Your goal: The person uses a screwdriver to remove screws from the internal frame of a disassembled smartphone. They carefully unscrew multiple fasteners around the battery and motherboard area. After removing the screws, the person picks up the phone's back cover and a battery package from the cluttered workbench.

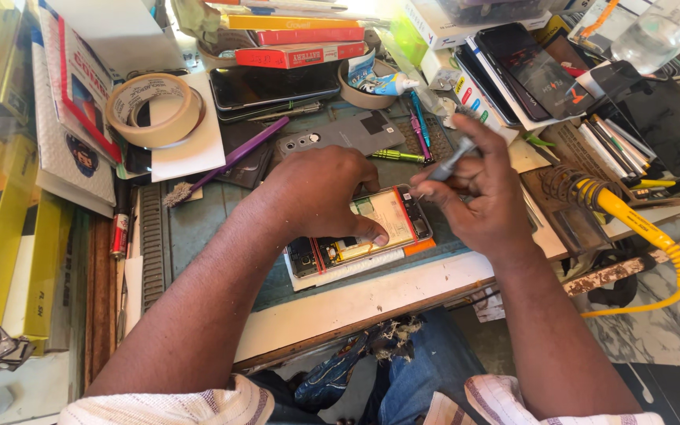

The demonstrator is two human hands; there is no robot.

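While the left hand [320, 193] presses flat on the opened smartphone with exposed battery and circuit board [364, 236], fingers spread and thumb on its lower edge, the device lies pinned at the centre of the frame on the grey-green work mat [198, 220] of the desk. The right hand [482, 193] is closed in a pinch around a slim silver-handled screwdriver [452, 161], its tip angled down to the phone's upper right corner; the steep grip appears to give fine control. The detached grey rear phone cover [340, 135] lies just above the left hand, set aside yet near. A roll of cream masking tape [155, 109] sits at upper left, a purple-handled brush [226, 161] beside it, and a yellow coiled soldering-iron cable [639, 224] runs along the right edge. Stacked dark phones [529, 71] fill the upper right.
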